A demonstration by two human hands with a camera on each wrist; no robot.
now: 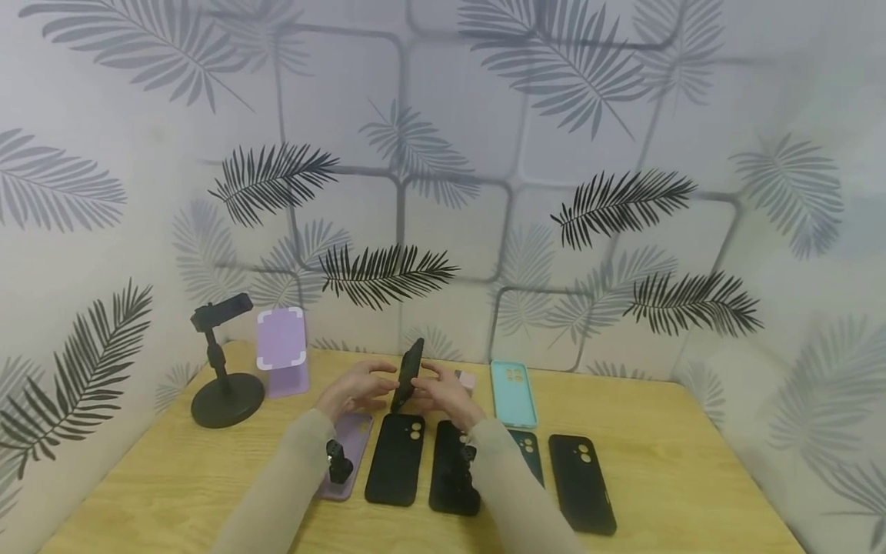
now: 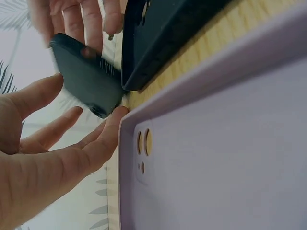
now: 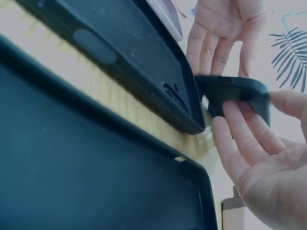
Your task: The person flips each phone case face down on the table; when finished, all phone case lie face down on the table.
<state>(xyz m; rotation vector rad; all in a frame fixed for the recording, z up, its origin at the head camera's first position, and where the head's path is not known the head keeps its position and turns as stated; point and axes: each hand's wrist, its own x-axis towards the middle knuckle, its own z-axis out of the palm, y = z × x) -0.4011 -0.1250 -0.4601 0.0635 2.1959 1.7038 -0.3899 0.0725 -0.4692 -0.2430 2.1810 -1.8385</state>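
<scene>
A black phone case (image 1: 410,375) stands tilted on edge between the two hands, behind the row of cases. My right hand (image 1: 446,394) pinches it, with the thumb at its edge and fingertips over its face in the right wrist view. My left hand (image 1: 358,388) is spread at its other side, its thumb tip right at the edge of the case (image 2: 81,79) in the left wrist view. Directly below the hands lie a purple phone case (image 1: 358,435) and two black phone cases, one in the middle (image 1: 394,462) and another (image 1: 446,481) partly under the right wrist.
Further right are a dark teal case (image 1: 527,448), a black case (image 1: 581,485) and a light blue case (image 1: 514,392). At the back left stand a black round-based holder (image 1: 227,398) and a purple stand (image 1: 281,338). A small pale object (image 1: 467,380) sits behind the right hand.
</scene>
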